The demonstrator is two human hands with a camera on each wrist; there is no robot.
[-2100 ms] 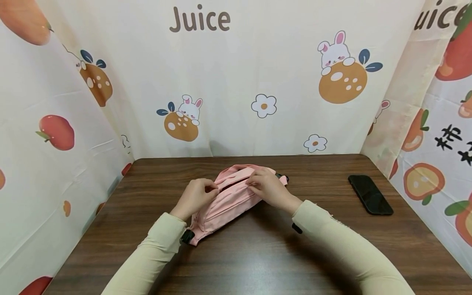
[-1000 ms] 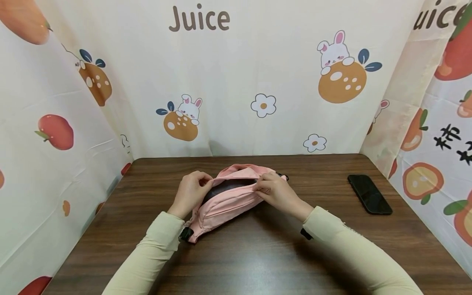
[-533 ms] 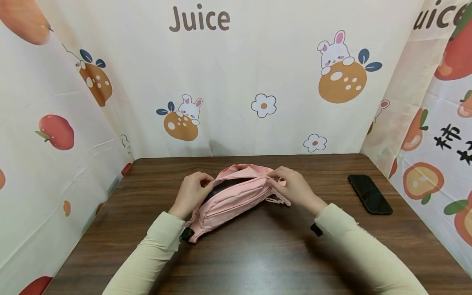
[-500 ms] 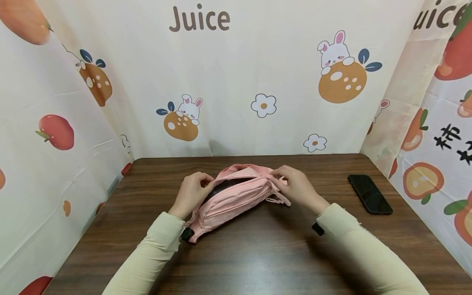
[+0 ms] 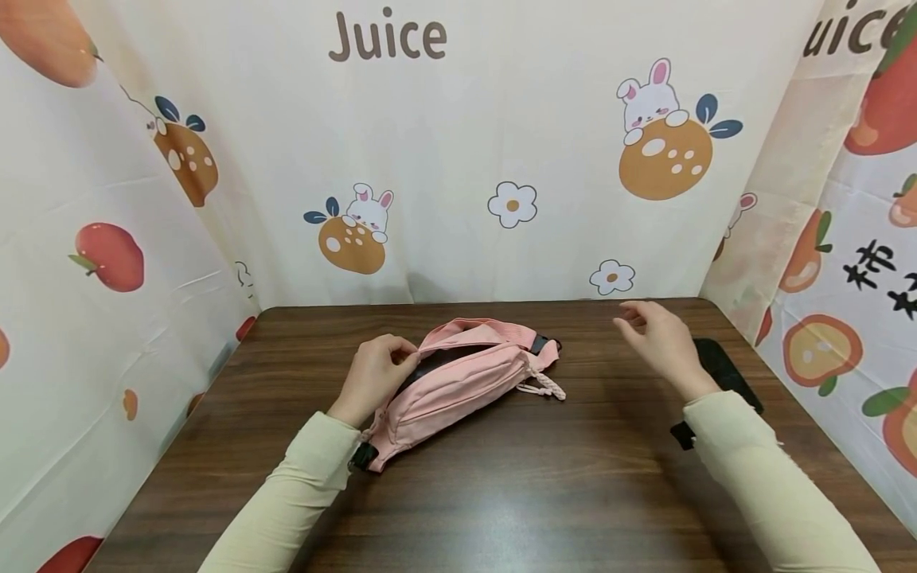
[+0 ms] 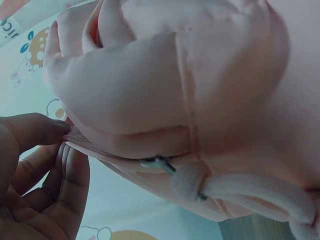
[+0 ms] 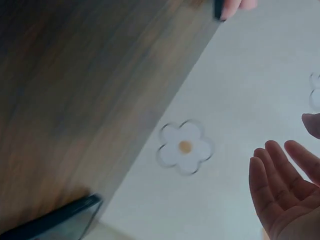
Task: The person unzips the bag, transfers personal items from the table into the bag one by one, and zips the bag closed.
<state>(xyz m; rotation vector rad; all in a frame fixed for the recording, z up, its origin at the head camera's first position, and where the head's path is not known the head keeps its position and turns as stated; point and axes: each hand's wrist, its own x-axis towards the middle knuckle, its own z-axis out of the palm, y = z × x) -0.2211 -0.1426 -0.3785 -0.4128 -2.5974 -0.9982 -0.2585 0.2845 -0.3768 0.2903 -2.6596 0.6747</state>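
A pink waist bag (image 5: 458,394) lies slantwise on the table, its main zip undone and the dark lining showing. My left hand (image 5: 376,370) pinches the edge of that opening near its left end. In the left wrist view, thumb and fingers hold the zip edge (image 6: 82,142), and a zip pull with a pink cord (image 6: 250,190) hangs nearby. Away from the bag, my right hand (image 5: 659,342) is in the air with relaxed fingers, holding nothing. Just beyond it lies a black phone (image 5: 723,370), partly hidden by the hand and sleeve.
The brown wooden table (image 5: 494,509) is bordered by a printed curtain (image 5: 458,143) at the back and both sides. Black buckles (image 5: 364,456) sit at the bag's ends. A braided cord (image 5: 548,386) trails from the bag's right side.
The bag's opening widened as my left hand drew its edge back. My right hand slid along to the opening's right end, let go, and moved right toward the phone.
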